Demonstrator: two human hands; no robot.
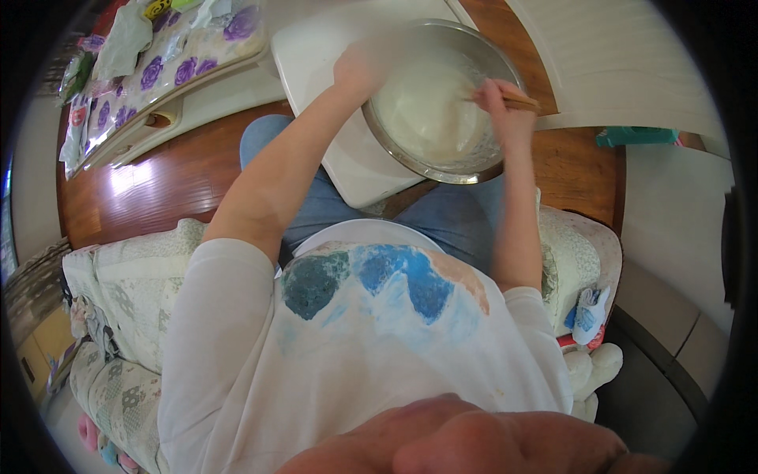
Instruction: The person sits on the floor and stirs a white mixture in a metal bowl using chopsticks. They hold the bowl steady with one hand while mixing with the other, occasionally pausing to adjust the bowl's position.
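Observation:
A wide metal bowl (pixel 462 172) holds a pale, creamy, wet mixture (pixel 426 107) with swirl marks on its surface. It rests on a white table or stool top (pixel 355 174) in front of my knees. Over the bowl's right side, my right hand (pixel 505 107) is closed around wooden chopsticks (pixel 523 102), whose back ends stick out to the right. Their lower part points into the mixture. At the bowl's left rim is my left hand (pixel 365 67), its fingers smeared by blur, so their grip on the rim cannot be made out.
To the far left stands a table with a purple-flowered cover (pixel 185 71), bearing bags and packets. A quilted sofa (pixel 130 276) lies behind me on both sides. A large white panel or cloth (pixel 616 55) is at far right, with a green box (pixel 636 137) beneath. The floor (pixel 158 178) is reddish wood.

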